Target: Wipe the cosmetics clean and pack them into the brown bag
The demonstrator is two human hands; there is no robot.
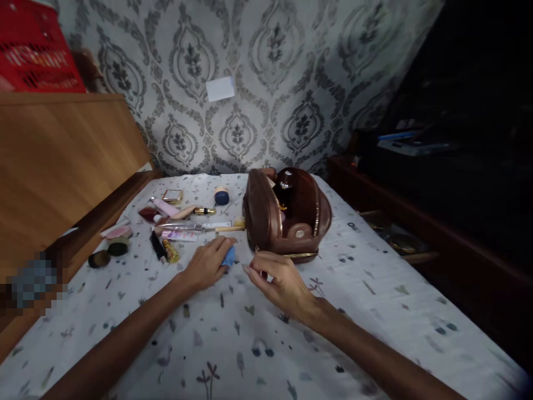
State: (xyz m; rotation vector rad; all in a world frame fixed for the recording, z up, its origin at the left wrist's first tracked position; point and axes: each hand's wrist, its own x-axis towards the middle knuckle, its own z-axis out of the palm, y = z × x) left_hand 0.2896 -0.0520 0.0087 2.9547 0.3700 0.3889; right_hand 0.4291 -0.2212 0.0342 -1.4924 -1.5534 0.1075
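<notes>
My left hand (211, 261) is closed on a small light-blue thing (229, 256) at the bed-sheet surface; its exact kind is partly hidden by my fingers. Close beside it, my right hand (283, 278) has its fingers curled in a pinch, and whatever they hold cannot be made out. Just behind that hand stands a brown leather bag (266, 216), unzipped at the top, with a clear-capped bottle (286, 180) inside. To the left lie a clear tube (183, 225), a white-and-purple tube (179, 236), a gold bottle (170, 251) and a black tube (158, 247).
Farther left are a round dark-lidded jar (221, 196), a pink tube (165, 207), a pink compact (120, 232) and dark brush heads (99, 259). A wooden panel (70, 144) borders the left, a patterned wall (250, 83) the back. An open drawer (400, 239) is at right.
</notes>
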